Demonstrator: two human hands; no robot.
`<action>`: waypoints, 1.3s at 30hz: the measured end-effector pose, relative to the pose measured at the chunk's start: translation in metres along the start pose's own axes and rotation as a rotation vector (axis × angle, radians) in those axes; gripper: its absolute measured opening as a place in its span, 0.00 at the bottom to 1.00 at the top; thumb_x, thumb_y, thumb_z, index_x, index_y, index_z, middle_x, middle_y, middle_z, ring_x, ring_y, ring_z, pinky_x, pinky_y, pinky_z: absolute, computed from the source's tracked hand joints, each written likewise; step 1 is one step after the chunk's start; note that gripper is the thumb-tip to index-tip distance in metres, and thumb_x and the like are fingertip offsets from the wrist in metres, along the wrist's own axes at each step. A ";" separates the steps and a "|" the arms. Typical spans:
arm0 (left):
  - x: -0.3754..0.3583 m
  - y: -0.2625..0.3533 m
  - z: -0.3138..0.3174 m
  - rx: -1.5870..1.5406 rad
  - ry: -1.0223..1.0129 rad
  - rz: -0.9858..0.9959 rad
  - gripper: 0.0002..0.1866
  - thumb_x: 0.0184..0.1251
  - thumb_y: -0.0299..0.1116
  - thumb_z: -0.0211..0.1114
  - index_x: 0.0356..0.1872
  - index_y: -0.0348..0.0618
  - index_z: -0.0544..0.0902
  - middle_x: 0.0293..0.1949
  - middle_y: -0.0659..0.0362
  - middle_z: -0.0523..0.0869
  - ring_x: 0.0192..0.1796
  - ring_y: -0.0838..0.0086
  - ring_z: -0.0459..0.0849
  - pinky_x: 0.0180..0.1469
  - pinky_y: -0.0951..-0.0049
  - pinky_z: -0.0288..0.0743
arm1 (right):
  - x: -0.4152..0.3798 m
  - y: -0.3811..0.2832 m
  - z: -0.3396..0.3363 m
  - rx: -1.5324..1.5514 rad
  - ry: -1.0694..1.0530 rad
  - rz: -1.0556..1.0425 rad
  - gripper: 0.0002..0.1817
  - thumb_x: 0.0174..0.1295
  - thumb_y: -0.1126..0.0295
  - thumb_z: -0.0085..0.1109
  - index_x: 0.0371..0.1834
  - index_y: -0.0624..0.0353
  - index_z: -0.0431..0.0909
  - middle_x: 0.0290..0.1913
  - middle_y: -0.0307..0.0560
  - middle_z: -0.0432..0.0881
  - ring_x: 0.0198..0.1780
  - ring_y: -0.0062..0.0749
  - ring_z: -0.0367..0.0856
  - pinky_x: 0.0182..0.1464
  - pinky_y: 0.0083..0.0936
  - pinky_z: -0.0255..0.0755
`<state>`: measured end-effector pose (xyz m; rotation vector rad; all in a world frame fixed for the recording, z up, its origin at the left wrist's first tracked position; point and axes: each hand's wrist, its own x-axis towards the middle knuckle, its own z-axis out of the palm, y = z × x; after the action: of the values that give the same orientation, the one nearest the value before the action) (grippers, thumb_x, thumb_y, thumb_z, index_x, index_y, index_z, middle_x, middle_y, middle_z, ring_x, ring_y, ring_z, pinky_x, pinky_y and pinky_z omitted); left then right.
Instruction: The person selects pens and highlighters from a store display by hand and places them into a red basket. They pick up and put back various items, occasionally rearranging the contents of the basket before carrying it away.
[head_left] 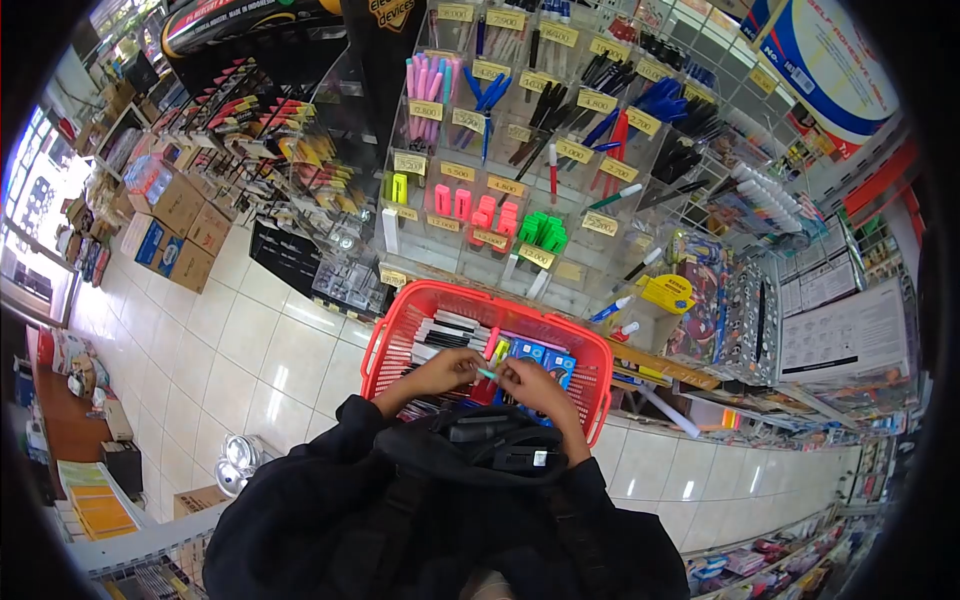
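Note:
A red plastic basket (375, 350) sits in front of me, with both my hands over it. My left hand (447, 371) has its fingers pinched at one end of a small mint-green pen-like item (487, 374). At the item's other end, the fingers of my right hand (532, 384) are closed too. How much of it each hand covers is hard to see. Inside the basket lie black-and-white pens (445, 333), a pink highlighter (492, 342), a yellow highlighter (501, 352) and blue boxes (556, 366).
Beyond the basket rises a clear tiered pen rack (520, 130) with price tags. Green highlighters (543, 232) and pink highlighters (495, 214) stand in its lower pockets. A yellow-topped box (665, 295) is to the right. Cardboard boxes (185, 240) stand on the tiled floor (265, 360) at left.

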<state>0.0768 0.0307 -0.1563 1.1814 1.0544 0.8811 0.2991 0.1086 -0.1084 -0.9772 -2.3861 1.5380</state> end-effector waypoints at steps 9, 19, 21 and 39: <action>-0.011 0.028 -0.028 -0.362 0.497 0.138 0.11 0.70 0.28 0.62 0.50 0.36 0.78 0.38 0.57 0.85 0.43 0.75 0.85 0.49 0.74 0.77 | 0.009 -0.014 -0.002 0.159 0.379 -0.062 0.12 0.65 0.67 0.62 0.48 0.60 0.82 0.29 0.41 0.81 0.28 0.20 0.73 0.33 0.20 0.68; -0.014 0.033 -0.029 -0.509 0.534 0.158 0.12 0.71 0.26 0.60 0.52 0.36 0.77 0.40 0.55 0.86 0.45 0.71 0.86 0.52 0.71 0.79 | 0.011 -0.018 -0.005 0.215 0.528 -0.102 0.09 0.61 0.73 0.64 0.44 0.59 0.83 0.27 0.37 0.76 0.27 0.18 0.70 0.32 0.18 0.67; -0.015 0.030 -0.030 -0.524 0.528 0.168 0.11 0.71 0.26 0.60 0.52 0.36 0.77 0.40 0.55 0.86 0.45 0.71 0.86 0.52 0.71 0.79 | 0.012 -0.019 -0.004 0.211 0.533 -0.111 0.09 0.61 0.73 0.64 0.44 0.59 0.83 0.27 0.38 0.76 0.27 0.18 0.71 0.32 0.19 0.67; -0.013 0.029 -0.030 -0.540 0.507 0.150 0.11 0.71 0.26 0.61 0.52 0.37 0.76 0.39 0.57 0.86 0.44 0.72 0.86 0.51 0.71 0.79 | 0.010 -0.019 -0.005 0.212 0.508 -0.064 0.09 0.63 0.72 0.63 0.45 0.60 0.83 0.28 0.38 0.79 0.27 0.16 0.72 0.32 0.18 0.68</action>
<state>0.0446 0.0318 -0.1274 0.5956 1.0335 1.5244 0.2849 0.1132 -0.0923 -1.0754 -1.8492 1.2930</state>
